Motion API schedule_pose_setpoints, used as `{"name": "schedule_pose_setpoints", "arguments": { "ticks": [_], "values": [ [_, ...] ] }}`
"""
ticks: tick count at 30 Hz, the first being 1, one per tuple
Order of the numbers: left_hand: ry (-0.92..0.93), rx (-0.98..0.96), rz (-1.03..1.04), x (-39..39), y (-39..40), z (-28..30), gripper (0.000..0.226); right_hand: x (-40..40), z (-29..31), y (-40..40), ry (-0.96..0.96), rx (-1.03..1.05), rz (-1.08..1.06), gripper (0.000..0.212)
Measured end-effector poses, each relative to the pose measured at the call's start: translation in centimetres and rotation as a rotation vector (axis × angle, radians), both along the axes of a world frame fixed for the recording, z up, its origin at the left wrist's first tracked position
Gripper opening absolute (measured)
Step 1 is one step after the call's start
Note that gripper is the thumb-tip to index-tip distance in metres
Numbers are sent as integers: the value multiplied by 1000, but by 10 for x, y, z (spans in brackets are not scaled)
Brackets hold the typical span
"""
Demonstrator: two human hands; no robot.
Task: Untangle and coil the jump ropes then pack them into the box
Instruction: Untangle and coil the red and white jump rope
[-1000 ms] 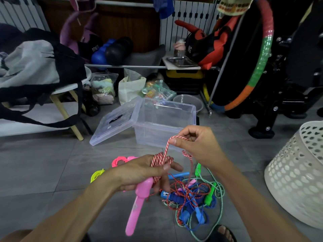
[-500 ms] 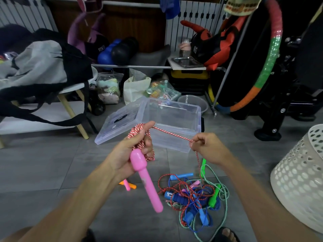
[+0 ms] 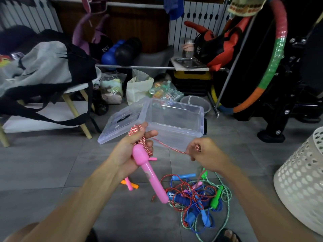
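The red-and-white rope (image 3: pixel 167 147) looked light and limp — a braided cord that would take any bend and slip loose unless pinned, so the coils and the stiff pink handle (image 3: pixel 148 173) seemed the places to hold it. It ran taut between the hands above the floor: the left hand (image 3: pixel 134 151) had its fingers curled round the coils and handle together, and the right hand (image 3: pixel 202 152) had its fingers clamped on the free length. Behind stood the open clear box (image 3: pixel 197 126), and the tangled ropes (image 3: pixel 197 201) lay on the floor below — they would likely snag if pulled hard.

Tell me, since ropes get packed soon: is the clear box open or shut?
Open: the clear box has no cover on, and its lid leans against its left side.
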State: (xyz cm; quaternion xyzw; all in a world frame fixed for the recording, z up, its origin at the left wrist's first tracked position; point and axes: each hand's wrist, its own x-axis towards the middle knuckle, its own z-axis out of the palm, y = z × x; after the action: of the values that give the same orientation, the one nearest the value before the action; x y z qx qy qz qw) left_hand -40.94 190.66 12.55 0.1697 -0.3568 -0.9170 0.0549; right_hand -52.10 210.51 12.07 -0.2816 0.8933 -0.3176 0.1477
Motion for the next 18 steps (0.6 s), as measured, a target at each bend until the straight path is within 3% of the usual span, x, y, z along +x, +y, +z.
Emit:
{"name": "schedule_pose_setpoints", "arguments": {
  "ticks": [7,9,11,13,15,18],
  "values": [
    [83,-120,9,-7,12,-10,45,35,13,-17,-307,-90,308,18],
    [37,-378,-58,-6,13,-15,34,38,21,-15,-387,-197,290,23],
    [-38,-805,-185,-2,14,-17,23,38,27,-12,-446,-315,251,30],
    [-107,-1100,-311,1,16,-18,30,35,27,-9,-482,-381,240,39],
    [-69,-1024,-411,2,22,-18,14,32,26,-7,-470,-416,205,39],
    [-43,-860,-537,4,25,-17,37,22,23,-2,-327,-419,81,25]
  ]
}}
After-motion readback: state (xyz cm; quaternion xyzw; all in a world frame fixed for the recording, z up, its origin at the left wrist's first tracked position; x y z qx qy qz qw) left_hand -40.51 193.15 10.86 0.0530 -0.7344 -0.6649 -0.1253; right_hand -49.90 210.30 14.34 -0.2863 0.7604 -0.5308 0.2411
